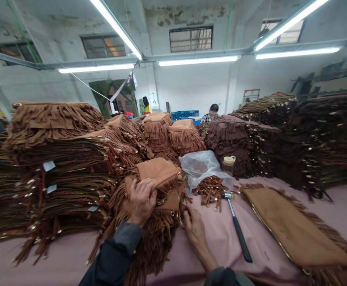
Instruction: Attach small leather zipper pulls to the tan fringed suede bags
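Observation:
My left hand (pixel 142 200) lies on top of a small pile of tan suede fringed pieces (pixel 158 174), fingers curled over the top piece's edge. My right hand (pixel 193 226) is beside the pile's right side, fingertips at the fringe and the gold hardware; what they pinch is hidden. A black-handled hammer (pixel 237 228) lies on the pink table cover (pixel 221 238) just right of my right hand. A flat tan fringed piece (pixel 292 226) lies further right.
Tall stacks of tan fringed pieces (pixel 57 159) stand at the left, dark brown stacks (pixel 310 139) at the right. A clear plastic bag (pixel 199 165), a heap of small brown straps (pixel 209 188) and a jar (pixel 228 163) sit behind the hammer. A person (pixel 212 112) sits far back.

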The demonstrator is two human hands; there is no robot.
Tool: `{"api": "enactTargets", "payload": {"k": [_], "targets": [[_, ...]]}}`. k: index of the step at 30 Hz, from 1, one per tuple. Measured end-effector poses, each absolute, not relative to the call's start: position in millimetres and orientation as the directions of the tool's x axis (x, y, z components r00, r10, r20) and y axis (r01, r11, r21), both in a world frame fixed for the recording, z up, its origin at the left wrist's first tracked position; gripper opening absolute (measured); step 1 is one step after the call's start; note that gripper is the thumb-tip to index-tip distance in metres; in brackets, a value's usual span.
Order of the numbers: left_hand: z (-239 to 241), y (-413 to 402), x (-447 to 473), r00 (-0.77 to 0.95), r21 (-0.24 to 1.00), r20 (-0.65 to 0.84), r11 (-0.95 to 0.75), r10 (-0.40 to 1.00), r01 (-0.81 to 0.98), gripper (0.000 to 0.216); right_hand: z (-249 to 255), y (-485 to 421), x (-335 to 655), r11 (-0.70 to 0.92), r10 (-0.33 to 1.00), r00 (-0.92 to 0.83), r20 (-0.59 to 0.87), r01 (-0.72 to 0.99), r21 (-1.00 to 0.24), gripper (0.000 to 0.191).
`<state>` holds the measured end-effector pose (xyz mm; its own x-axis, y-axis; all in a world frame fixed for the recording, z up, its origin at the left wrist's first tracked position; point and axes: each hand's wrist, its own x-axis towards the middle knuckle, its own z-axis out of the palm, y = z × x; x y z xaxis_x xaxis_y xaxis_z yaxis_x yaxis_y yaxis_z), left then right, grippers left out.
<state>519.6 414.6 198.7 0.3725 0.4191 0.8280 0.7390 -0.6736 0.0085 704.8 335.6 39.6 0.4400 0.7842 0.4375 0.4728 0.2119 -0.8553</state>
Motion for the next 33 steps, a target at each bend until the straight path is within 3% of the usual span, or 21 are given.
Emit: {"api": "enactTargets", "payload": {"k": [3, 6, 9, 13, 16, 18, 22, 25, 28, 30, 33], "targets": [[184, 353, 526, 0.519, -0.05, 0.757, -0.757, 0.397, 0.652, 0.02, 47, 318, 725, 0.116, 0.792, 0.494, 0.359, 0.455, -0.883, 0.035], [141, 290, 541, 0.689, 0.002, 0.558, -0.831, 0.462, 0.556, 0.01, 47, 293, 747, 0.042, 0.815, 0.492, 0.307, 0.478, -0.878, 0.028], [96, 250, 565, 0.728, 0.236, 0.397, -0.829, 0.559, 0.508, 0.015, 45, 270, 768, 0.025, 0.832, 0.5, 0.242, 0.402, -0.915, 0.033], [77, 240, 609, 0.682, 0.577, 0.22, -0.657, 0.698, 0.486, 0.017, 50, 240, 791, 0.004, 0.842, 0.538, 0.044, 0.075, -0.997, 0.053], [81, 240, 640, 0.709, 0.682, 0.14, -0.586, 0.691, 0.437, 0.018, 56, 213, 803, -0.017, 0.836, 0.541, -0.092, -0.142, -0.99, 0.064], [86, 237, 653, 0.769, 0.677, 0.092, -0.606, 0.632, 0.417, 0.017, 56, 198, 808, -0.035, 0.832, 0.548, -0.093, -0.115, -0.993, 0.062], [104, 242, 652, 0.859, 0.589, 0.141, -0.739, 0.493, 0.328, 0.027, 45, 186, 824, -0.1, 0.814, 0.581, 0.03, 0.19, -0.977, 0.049], [115, 268, 634, 0.759, 0.424, 0.314, -0.8, 0.57, 0.425, 0.029, 32, 188, 850, -0.216, 0.741, 0.669, 0.059, 0.32, -0.922, 0.046], [108, 298, 613, 0.692, 0.309, 0.358, -0.779, 0.626, 0.545, 0.031, 24, 192, 881, -0.287, 0.713, 0.699, 0.057, 0.365, -0.886, 0.047], [96, 312, 602, 0.665, 0.327, 0.339, -0.746, 0.666, 0.58, 0.032, 22, 194, 895, -0.247, 0.747, 0.66, 0.073, 0.378, -0.892, 0.046], [82, 326, 599, 0.563, 0.449, 0.306, -0.638, 0.767, 0.626, 0.041, 23, 196, 899, -0.179, 0.75, 0.65, 0.118, 0.371, -0.911, 0.043]]}}
